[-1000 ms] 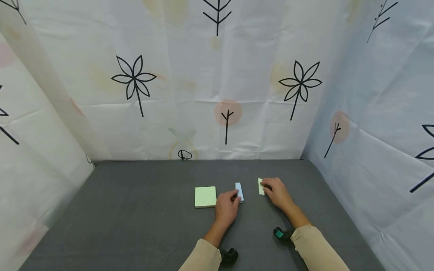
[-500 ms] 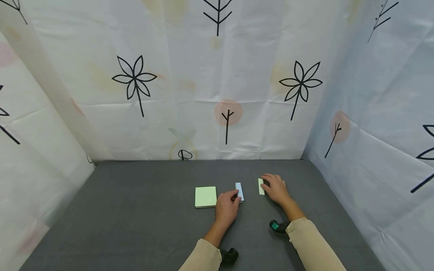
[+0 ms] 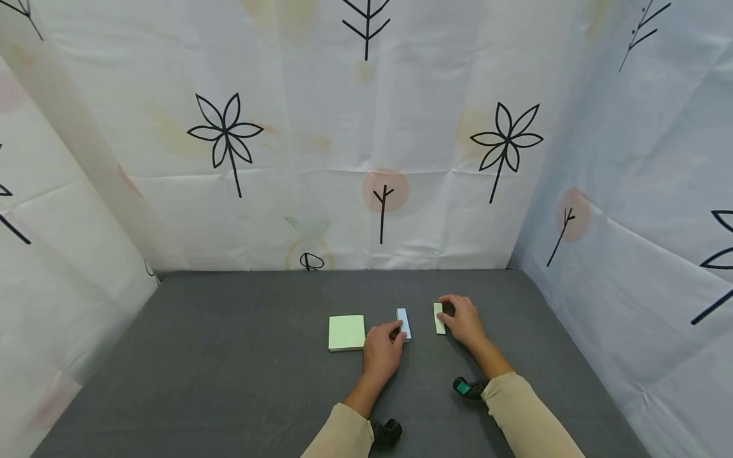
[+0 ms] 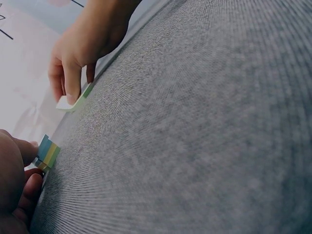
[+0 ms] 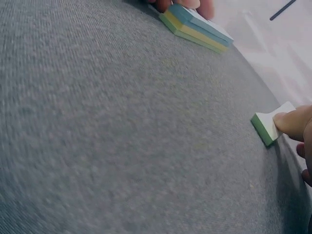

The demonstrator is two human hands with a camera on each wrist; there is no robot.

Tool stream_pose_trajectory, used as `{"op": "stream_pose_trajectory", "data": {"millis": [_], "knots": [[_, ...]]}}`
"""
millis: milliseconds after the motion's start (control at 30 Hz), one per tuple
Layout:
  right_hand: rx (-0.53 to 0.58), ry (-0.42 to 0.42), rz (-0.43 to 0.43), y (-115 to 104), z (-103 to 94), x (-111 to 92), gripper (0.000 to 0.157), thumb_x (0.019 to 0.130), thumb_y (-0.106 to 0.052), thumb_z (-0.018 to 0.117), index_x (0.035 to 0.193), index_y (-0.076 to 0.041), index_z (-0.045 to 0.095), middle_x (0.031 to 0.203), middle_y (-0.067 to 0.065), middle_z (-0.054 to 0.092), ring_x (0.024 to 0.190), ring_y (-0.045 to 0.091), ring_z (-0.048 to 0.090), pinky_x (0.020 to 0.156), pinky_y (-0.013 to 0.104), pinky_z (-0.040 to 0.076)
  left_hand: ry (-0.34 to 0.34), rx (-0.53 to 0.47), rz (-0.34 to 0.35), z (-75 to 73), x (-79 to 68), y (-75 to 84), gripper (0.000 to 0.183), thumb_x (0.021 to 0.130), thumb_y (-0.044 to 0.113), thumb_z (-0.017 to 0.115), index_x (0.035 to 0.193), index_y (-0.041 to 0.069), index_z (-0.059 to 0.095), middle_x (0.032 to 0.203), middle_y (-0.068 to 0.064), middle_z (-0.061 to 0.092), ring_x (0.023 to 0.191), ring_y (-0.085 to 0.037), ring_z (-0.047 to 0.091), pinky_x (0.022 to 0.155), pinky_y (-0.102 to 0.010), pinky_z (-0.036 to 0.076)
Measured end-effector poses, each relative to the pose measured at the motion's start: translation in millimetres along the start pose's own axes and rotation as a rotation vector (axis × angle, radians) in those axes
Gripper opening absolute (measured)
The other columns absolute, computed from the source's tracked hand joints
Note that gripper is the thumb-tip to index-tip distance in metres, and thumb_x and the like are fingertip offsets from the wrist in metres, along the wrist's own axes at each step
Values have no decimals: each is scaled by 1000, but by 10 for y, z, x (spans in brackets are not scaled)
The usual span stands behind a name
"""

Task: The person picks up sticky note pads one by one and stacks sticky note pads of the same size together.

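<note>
My left hand [image 3: 382, 351] holds a narrow stack of sticky notes [image 3: 403, 317] by its near end, index finger and thumb on it. Seen from the right wrist, that stack [image 5: 202, 30] is layered blue over yellow over green and sits on the grey cloth. To its right, my right hand [image 3: 466, 323] grips a narrow pale green sticky note pad [image 3: 438, 321]. The right wrist view has the thumb [image 5: 288, 122] on the pad's whitish face, its green edge [image 5: 263, 130] showing. In the left wrist view this pad [image 4: 78, 101] looks slightly bent between the fingers.
A square light green sticky note pad [image 3: 346, 333] lies left of my left hand on the grey table [image 3: 240, 369]. White printed cloth walls [image 3: 321, 127] rise behind the table and at both sides. A black wrist device [image 3: 387, 432] sits beneath the left sleeve.
The right index finger has shifted to the far end of the narrow green pad. That pad has moved slightly left and nearer. The left hand and its stack stay put.
</note>
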State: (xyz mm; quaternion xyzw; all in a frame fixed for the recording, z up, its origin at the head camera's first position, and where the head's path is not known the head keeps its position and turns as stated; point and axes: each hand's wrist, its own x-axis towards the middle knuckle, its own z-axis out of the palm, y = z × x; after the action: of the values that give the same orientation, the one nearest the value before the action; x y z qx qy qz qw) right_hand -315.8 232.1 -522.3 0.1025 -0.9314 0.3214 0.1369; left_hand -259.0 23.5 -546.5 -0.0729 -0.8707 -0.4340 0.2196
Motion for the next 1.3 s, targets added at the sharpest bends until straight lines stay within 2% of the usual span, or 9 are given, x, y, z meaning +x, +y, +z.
{"op": "stream_pose_trajectory", "data": {"millis": [133, 267, 433, 700, 933, 1167, 1300], "knots": [[62, 17, 13, -48, 21, -12, 29, 83, -5, 75, 110, -1, 66, 97, 11, 64, 93, 31, 56, 80, 50, 44, -2, -4, -2, 6, -2, -7, 24, 85, 14, 75, 108, 10, 76, 79, 4, 66, 71, -13, 55, 62, -29, 45], [110, 26, 18, -96, 57, -9, 26, 83, -2, 75, 108, -3, 69, 91, 6, 65, 85, 25, 59, 76, 44, 47, -2, -4, -6, -2, 1, -3, 24, 85, 14, 75, 108, 10, 76, 78, 4, 66, 71, -13, 54, 62, -28, 45], [163, 42, 17, -172, 95, 1, 23, 82, 0, 75, 104, -1, 71, 86, 5, 67, 77, 22, 63, 69, 36, 50, -4, 6, -8, -8, 4, -1, 24, 84, 14, 75, 108, 10, 76, 77, 4, 65, 70, -12, 54, 62, -29, 45], [196, 30, 72, -275, 155, 23, 19, 82, -3, 76, 101, -1, 72, 84, 6, 69, 76, 22, 64, 67, 34, 50, -7, 19, -7, -4, 11, -4, 23, 84, 15, 75, 107, 11, 76, 76, 5, 64, 70, -12, 53, 62, -30, 44], [225, 29, 97, -358, 186, 29, 19, 83, -3, 75, 101, 1, 72, 84, 8, 69, 79, 27, 66, 68, 37, 52, -8, 19, -10, -2, 17, 0, 23, 84, 15, 76, 107, 10, 76, 76, 5, 64, 70, -12, 53, 61, -29, 44], [339, 13, 197, -500, 227, 33, 21, 84, -2, 74, 105, 3, 71, 89, 10, 69, 84, 28, 65, 65, 31, 51, -3, 17, -8, -7, 17, 2, 23, 84, 16, 76, 107, 11, 76, 76, 4, 65, 69, -12, 54, 61, -29, 44], [410, 14, 237, -548, 272, 34, 22, 85, -1, 72, 106, 4, 70, 90, 13, 69, 79, 23, 64, 60, 27, 49, -2, 16, -9, -11, 19, 5, 24, 84, 16, 76, 107, 10, 76, 77, 4, 65, 70, -13, 54, 61, -29, 44]]}}
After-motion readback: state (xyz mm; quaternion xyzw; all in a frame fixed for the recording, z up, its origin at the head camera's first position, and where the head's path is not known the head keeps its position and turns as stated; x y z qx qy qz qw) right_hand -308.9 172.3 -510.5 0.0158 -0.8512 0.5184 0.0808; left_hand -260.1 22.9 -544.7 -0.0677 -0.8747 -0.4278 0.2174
